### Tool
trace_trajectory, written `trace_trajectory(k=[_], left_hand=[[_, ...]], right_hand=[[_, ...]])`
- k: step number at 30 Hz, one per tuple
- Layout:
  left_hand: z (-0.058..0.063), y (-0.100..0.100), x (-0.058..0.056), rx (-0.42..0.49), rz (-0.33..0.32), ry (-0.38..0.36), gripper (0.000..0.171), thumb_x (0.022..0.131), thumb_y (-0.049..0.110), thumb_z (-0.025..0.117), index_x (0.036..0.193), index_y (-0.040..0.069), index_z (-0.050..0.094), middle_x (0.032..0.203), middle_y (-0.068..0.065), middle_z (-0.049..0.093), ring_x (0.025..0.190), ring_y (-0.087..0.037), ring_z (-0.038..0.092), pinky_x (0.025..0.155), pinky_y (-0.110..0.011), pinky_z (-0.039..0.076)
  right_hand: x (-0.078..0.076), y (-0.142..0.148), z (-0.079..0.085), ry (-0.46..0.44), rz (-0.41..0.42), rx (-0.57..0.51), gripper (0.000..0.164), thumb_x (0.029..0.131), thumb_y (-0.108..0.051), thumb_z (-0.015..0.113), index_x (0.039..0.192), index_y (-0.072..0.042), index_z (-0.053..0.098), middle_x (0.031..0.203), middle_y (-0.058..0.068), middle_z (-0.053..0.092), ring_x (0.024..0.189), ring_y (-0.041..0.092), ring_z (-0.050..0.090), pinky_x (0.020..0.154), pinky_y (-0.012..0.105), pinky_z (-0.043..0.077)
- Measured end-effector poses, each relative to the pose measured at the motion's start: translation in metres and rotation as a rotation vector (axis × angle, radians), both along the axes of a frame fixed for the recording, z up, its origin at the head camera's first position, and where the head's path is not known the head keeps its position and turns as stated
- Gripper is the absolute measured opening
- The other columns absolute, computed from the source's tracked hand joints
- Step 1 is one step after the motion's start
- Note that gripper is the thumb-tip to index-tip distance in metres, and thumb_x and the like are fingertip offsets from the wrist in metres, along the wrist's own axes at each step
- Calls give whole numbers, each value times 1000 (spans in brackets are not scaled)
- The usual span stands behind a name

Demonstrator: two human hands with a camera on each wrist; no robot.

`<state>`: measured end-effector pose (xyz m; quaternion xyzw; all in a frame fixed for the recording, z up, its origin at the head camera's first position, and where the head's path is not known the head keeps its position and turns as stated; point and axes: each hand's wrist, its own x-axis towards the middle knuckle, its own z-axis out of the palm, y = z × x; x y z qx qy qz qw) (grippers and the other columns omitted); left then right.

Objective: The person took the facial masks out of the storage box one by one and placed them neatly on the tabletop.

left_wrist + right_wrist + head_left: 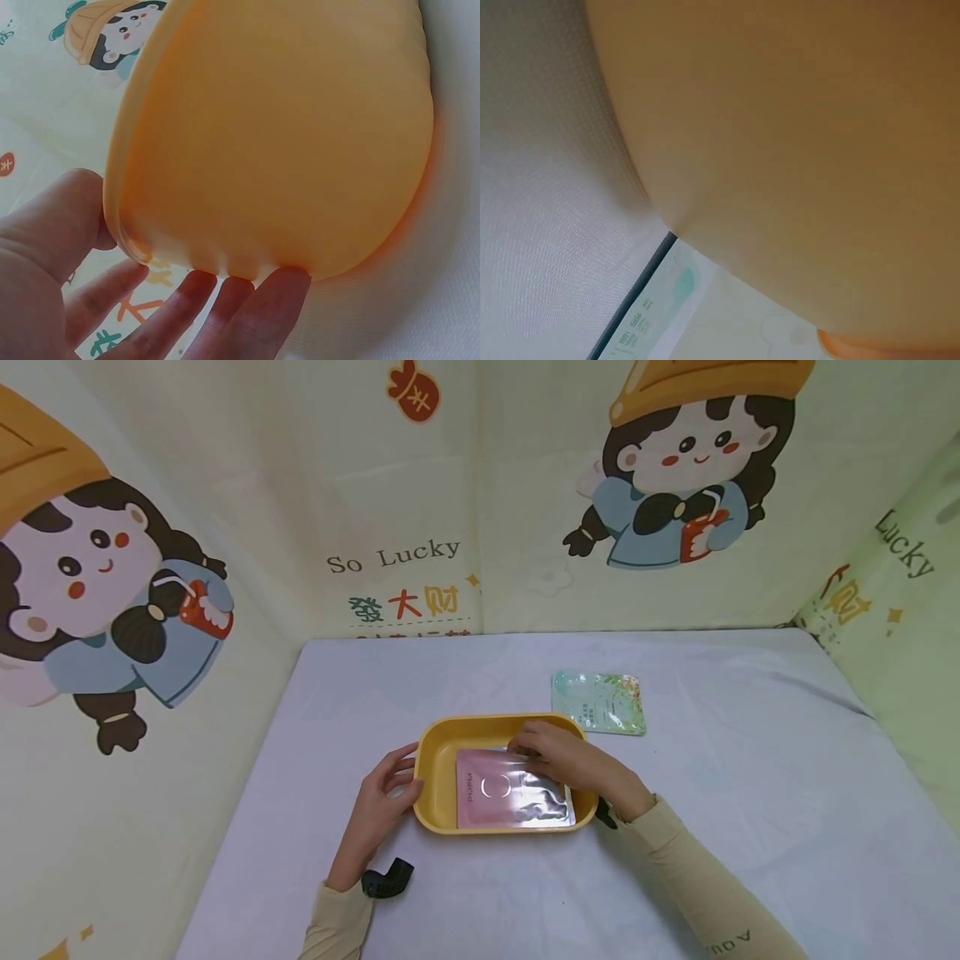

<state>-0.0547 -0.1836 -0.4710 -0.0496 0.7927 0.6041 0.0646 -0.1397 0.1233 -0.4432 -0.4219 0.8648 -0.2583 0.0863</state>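
Note:
A yellow oblong tray (437,781) stands on the white-covered table. My left hand (381,806) holds its left end; in the left wrist view the fingertips (289,289) press the outer wall and the thumb is at the rim. Inside the tray lies a shiny pink face mask packet (491,789), its printed side up. My right hand (570,760) reaches over the tray's right rim, with curled fingers pinching the packet's upper edge; part of the grip is hidden. The right wrist view shows the tray's outer wall (780,165) and not the hand.
A pale green face mask packet (598,703) with a floral corner lies on the table behind the tray's right end. The white tablecloth (750,760) has folds at right. Printed curtains (517,510) hang behind and along both sides.

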Motion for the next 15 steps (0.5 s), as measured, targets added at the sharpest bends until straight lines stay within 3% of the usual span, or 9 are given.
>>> trace_trajectory(k=[8,15], left_hand=[[-2,1,0,-15,4,3,51,93,20,70,140,29,53,132,-7,59,117,-26,60,82,-28,58],[-3,0,0,-11,7,-7,51,92,22,71,139,32,53,132,-6,58,117,-26,60,81,-28,58]], right_hand=[[-2,2,0,-5,-9,2,16,96,-5,63,110,-10,69,105,0,66,99,15,58,89,32,52],[-1,4,7,-82,-18,-33,18,98,-9,61,113,-11,70,105,-4,69,96,10,63,87,29,55]])
